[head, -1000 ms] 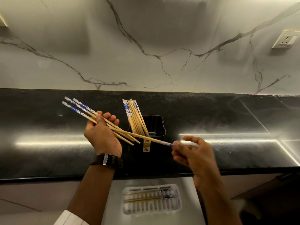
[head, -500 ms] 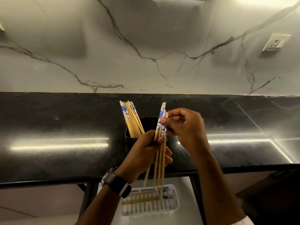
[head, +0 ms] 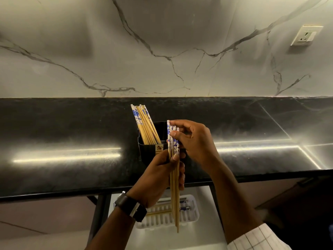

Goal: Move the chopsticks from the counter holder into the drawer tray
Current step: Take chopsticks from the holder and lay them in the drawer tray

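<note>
A bundle of bamboo chopsticks [head: 175,199] with blue-and-white tops stands upright in front of me. My left hand [head: 158,177] grips it round the middle. My right hand [head: 192,139] pinches the patterned tops from the right. Behind them a black holder [head: 149,150] stands on the dark counter [head: 63,170], with several more chopsticks [head: 144,125] leaning left in it. Below the counter edge lies a white slotted tray [head: 191,213] in the open drawer, with a few chopsticks [head: 182,204] lying across it, partly hidden by my left hand and the bundle.
A marble wall rises behind the counter, with a wall socket [head: 306,36] at the upper right. A black metal frame leg [head: 98,213] runs down left of the drawer. A dark cabinet edge [head: 288,199] lies at the lower right.
A second ago my left hand held the bundle slanted up to the left, right fingers at its lower end. The bundle has turned upright over the tray, and my right hand now pinches its tops.
</note>
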